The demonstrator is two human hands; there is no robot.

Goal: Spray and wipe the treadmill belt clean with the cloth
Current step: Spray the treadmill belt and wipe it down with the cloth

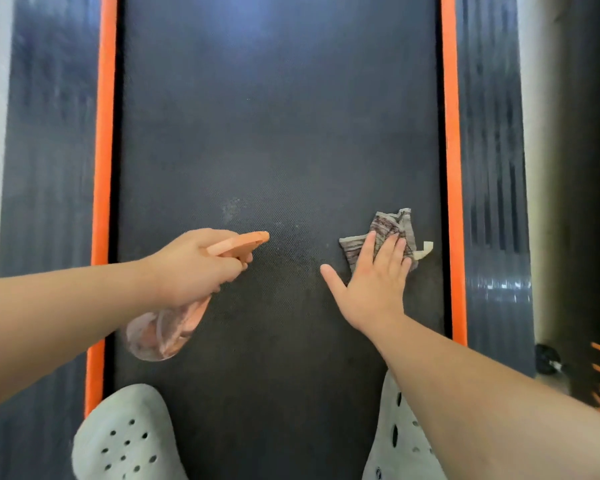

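The person is crouching over the dark, finely textured treadmill belt [278, 133], which is running between two orange side strips [106, 133] from six o'clock toward twelve. The left hand [191, 268], at about nine o'clock from the belt's middle, is wrapping its fingers [238, 263] tightly around the neck of a clear pinkish plastic spray bottle with an orange trigger head [238, 244], the nozzle pointing toward a pale, dusty patch just beyond it at twelve o'clock. The right hand [371, 282], at about three o'clock, is lying flat with fingers spread, pressing down on a crumpled grey-and-brown patterned cloth [392, 226] that is resting on the belt near the right strip. The cloth is looking soft, light and limp, so it will likely bunch and slide; pressing through the palm over its middle should be keeping it gathered. Grey perforated clogs [125, 441] are showing at six o'clock.
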